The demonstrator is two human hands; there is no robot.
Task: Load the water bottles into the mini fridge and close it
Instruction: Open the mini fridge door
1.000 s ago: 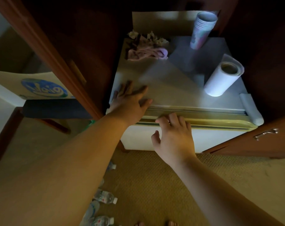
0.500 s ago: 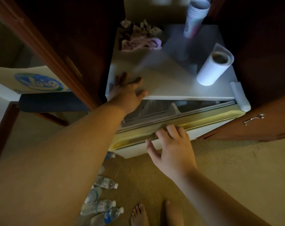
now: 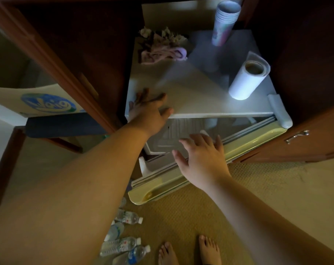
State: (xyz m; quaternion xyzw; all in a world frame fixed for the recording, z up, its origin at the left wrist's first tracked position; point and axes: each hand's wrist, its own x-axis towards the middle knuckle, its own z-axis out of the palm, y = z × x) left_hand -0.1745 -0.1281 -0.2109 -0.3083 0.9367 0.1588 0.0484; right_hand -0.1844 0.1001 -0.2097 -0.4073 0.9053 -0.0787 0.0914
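Observation:
A white mini fridge stands in a wooden cabinet, its yellowed door swung partly open toward me, hinged at the right. My left hand rests flat on the fridge top's front left corner, fingers spread. My right hand lies with straight fingers on the door's top edge, holding nothing. Several clear water bottles lie on the carpet at the lower left, beside my bare feet. The fridge's inside is mostly hidden by my arms.
On the fridge top stand a paper towel roll, a stack of paper cups and a crumpled cloth bundle. A wooden cabinet door with a metal handle is at the right. A chair stands left.
The fridge door has swung from nearly shut to partly open under my right hand. My left hand stayed on the fridge top. More bottles and my feet have come into view.

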